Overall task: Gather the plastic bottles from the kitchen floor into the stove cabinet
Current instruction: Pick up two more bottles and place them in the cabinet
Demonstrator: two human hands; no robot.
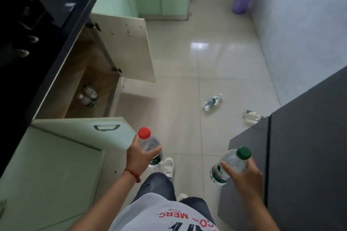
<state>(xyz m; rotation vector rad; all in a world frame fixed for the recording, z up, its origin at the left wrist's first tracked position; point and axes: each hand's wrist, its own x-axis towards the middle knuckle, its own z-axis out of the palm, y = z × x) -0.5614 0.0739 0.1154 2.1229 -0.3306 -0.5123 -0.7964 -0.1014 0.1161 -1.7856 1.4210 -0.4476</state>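
Two bottles — red-capped bottle (150, 144) gripped in left hand (139, 155), green-capped bottle (230, 163) in right hand (242, 176) — carried upright toward the open stove cabinet (88, 80).

A dark grey cabinet (300, 137) is hiding part of a white bottle (250, 116) lying on the floor; two bottles (87, 95) inside the open cabinet (84, 73) are showing blurred, their labels unreadable.

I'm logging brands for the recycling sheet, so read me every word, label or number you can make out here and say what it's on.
"MERC.", red print seen upside down: grey shirt.
More shirt print around it: cut off or blurred, unreadable.
Label on red-capped bottle in left hand: unreadable.
Label on green-capped bottle in right hand: blurred.
Labels on floor bottle and cabinet bottles: too small.
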